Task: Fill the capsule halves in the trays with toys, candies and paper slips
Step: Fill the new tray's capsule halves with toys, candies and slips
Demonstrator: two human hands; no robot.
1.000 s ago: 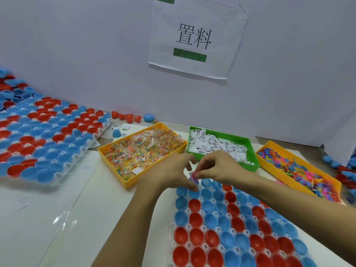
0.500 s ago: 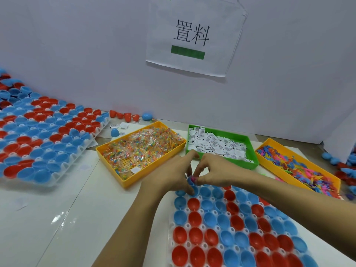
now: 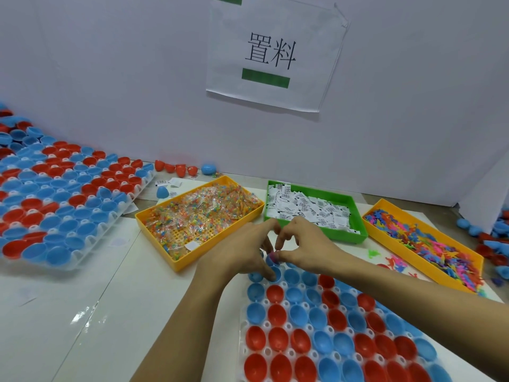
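Note:
A white tray [image 3: 243, 330] of red and blue capsule halves lies in front of me. Both hands meet over its far left corner. My right hand [image 3: 300, 245] pinches a small pink toy [image 3: 274, 255] just above a blue capsule half [image 3: 275, 272]. My left hand [image 3: 242, 252] curls beside it, fingertips touching that blue half and the toy. Behind stand a yellow tray of candy packets [image 3: 198, 213], a green tray of paper slips [image 3: 311, 209] and a yellow tray of colourful toys [image 3: 429, 241].
A second capsule tray [image 3: 55, 205] lies at the left. Loose capsule halves [image 3: 176, 168] sit along the white back wall, more at the far right [image 3: 493, 232]. A few stray toys [image 3: 391, 261] lie on the table between the trays.
Both hands have dropped lower onto the tray's far left corner, bringing the pink toy down to the blue capsule half. The camera has shifted slightly.

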